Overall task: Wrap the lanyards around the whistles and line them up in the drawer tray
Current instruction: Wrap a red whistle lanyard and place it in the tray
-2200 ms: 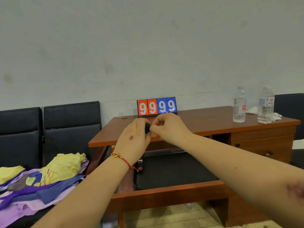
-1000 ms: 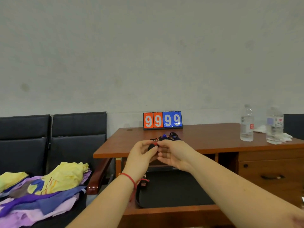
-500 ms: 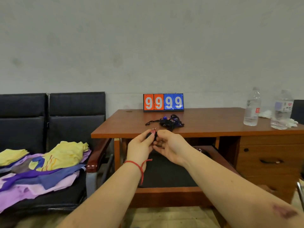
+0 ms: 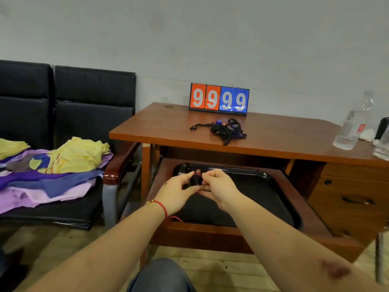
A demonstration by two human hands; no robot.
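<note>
both hands (image 4: pixel 179 191) lower now, whistle (image 4: pixel 195 179) seemingly over tray (image 4: pixel 263 175)

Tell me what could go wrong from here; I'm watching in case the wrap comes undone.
1. Both hands, left and right, pinch the wrapped whistle over the tray; if either grip loosens before it is set down, the lanyard may unwind.
2. A whistle already lies at the tray's far left corner; the hands could knock it out of line.
3. The pile on the desk is tangled; pulling one lanyard may drag the rest.
</note>
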